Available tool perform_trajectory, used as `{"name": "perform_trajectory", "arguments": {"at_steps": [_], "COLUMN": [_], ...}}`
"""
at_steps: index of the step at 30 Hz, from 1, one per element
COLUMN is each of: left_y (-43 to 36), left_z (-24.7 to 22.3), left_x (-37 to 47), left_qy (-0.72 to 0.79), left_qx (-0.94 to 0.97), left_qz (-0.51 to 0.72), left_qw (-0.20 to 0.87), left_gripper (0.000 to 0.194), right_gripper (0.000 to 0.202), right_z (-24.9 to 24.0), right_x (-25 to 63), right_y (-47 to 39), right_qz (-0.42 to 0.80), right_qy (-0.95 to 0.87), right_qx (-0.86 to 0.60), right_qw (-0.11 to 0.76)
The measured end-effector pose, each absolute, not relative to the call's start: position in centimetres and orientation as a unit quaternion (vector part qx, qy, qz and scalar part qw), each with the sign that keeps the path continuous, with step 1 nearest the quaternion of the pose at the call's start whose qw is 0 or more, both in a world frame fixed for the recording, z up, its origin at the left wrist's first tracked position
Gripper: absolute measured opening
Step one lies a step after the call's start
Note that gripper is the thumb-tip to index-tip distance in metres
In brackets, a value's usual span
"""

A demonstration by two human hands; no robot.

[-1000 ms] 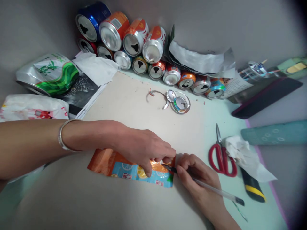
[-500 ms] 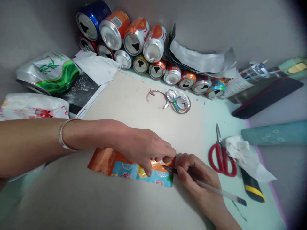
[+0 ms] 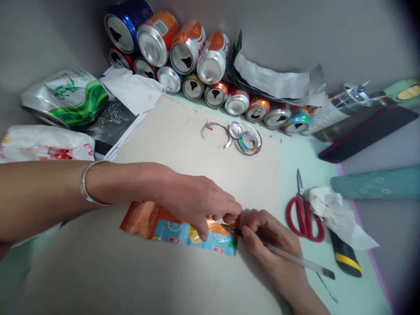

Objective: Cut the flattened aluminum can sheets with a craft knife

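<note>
Hardly anything has moved since half a second ago, only the back end of the pen point(image 3: 288, 255), pinched by the right hand point(image 3: 278, 236) just off the right end of an orange-and-blue sheet point(image 3: 164, 227), its tip at the sheet. The left hand point(image 3: 200, 197), nearer, presses on the sheet, thumb parted from curled fingers, across its left-to-right long axis. Right of the sheet lie red-handled scissors point(image 3: 305, 218); beyond it, on the tabletop point(image 3: 295, 153), stacked cans point(image 3: 211, 70).
</note>
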State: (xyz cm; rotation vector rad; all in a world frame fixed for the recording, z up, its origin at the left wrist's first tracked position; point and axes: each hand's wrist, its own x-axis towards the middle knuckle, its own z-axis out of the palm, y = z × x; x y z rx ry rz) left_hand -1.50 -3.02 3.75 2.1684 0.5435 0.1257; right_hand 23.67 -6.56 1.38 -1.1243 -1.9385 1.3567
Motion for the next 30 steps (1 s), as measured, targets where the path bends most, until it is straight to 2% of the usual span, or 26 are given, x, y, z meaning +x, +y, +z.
{"name": "perform_trajectory", "arguments": {"at_steps": [30], "left_y": [-3.02], "left_z": [3.92], "left_x": [-1.53], "left_qy": [0.223], "left_qx": [0.867], "left_qz": [0.050], "left_qw": [0.442], "left_gripper": [0.044], "right_gripper": [0.026], "right_z": [1.47], "right_x": [23.52], "right_y": [-6.60], "right_qz": [0.498], "right_qy": [-0.711], "right_qx": [-0.431], "right_qw": [0.248]}}
